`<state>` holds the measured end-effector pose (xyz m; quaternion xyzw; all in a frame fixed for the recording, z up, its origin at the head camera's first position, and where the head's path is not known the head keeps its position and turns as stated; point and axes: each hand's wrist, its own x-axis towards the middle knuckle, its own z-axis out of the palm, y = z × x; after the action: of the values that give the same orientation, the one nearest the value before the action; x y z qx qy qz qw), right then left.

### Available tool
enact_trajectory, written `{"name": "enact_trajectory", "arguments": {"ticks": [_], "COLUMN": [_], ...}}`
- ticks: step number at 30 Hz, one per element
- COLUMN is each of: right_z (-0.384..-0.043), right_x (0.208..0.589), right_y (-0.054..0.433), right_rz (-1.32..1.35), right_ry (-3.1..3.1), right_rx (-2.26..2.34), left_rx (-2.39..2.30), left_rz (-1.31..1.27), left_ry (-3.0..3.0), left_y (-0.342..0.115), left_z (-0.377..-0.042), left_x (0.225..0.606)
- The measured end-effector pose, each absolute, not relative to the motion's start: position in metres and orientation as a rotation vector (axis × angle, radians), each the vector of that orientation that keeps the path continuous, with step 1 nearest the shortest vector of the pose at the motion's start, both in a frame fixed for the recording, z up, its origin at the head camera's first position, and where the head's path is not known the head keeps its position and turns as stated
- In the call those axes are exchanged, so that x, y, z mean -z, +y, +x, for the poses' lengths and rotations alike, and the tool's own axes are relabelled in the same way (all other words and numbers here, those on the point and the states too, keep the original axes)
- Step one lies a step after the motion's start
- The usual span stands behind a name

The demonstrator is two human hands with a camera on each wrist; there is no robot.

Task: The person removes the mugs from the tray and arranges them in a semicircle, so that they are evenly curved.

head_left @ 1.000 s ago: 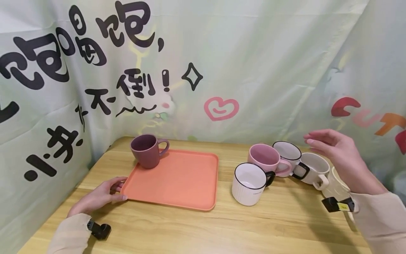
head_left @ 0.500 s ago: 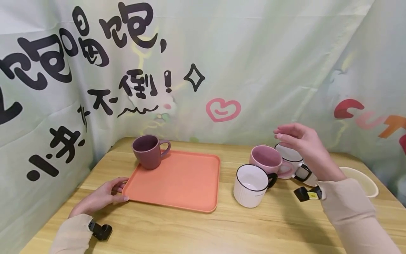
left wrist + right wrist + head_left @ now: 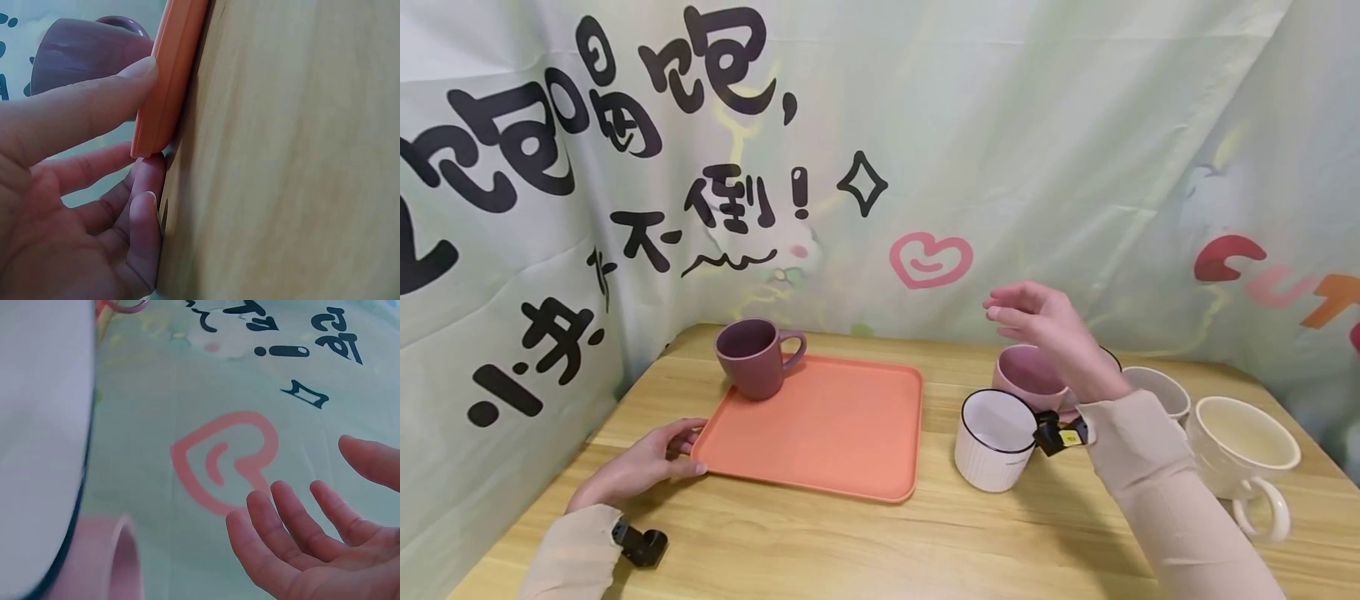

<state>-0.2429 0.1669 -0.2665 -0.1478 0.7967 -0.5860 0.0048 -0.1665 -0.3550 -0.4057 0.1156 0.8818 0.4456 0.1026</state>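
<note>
At the front left corner of an orange tray (image 3: 820,425), my left hand (image 3: 640,463) pinches the edge, its thumb (image 3: 94,112) against the rim and its fingers at the corner. A purple mug (image 3: 750,358) stands at the tray's back left corner, handle to the right. My right hand (image 3: 1052,329) hovers above the mugs on the right with loosely bent fingers and nothing in them. Below it are a pink mug (image 3: 1026,385) and, nearer me, a white mug with a black rim (image 3: 988,462). The right wrist view shows the pink mug (image 3: 90,556) below the spread fingers.
Farther right stand a grey-white mug (image 3: 1161,387) and a cream mug (image 3: 1217,450) with its handle toward me. Another black-rimmed mug is mostly hidden behind my right hand. A printed curtain (image 3: 1037,167) hangs behind the wooden table (image 3: 820,550).
My right hand has moved left, from above the right-hand mugs to over the pink mug, uncovering the cream mug. My left hand stays at the tray corner.
</note>
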Motion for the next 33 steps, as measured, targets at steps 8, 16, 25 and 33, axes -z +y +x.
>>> {"name": "enact_trajectory", "arguments": {"ticks": [8, 16, 25, 33], "right_z": [-0.255, -0.264, -0.273, -0.282], "right_x": [0.26, 0.26, 0.264, 0.275], "right_y": [0.136, 0.105, 0.078, 0.05], "right_rz": [-0.49, -0.462, -0.45, -0.406], "right_ry": [2.397, 2.3, 2.221, 2.157], "right_rx": [1.909, 1.951, 1.973, 1.98], "left_rx": [-1.322, -1.32, -1.328, -1.303], "left_rz": [0.33, 0.349, 0.344, 0.347], "left_ry": [2.592, 2.606, 2.589, 2.618], "left_y": [-0.355, -0.354, -0.355, -0.354], "left_z": [-0.166, -0.166, -0.167, -0.167], "left_x": [0.406, 0.406, 0.406, 0.406]}}
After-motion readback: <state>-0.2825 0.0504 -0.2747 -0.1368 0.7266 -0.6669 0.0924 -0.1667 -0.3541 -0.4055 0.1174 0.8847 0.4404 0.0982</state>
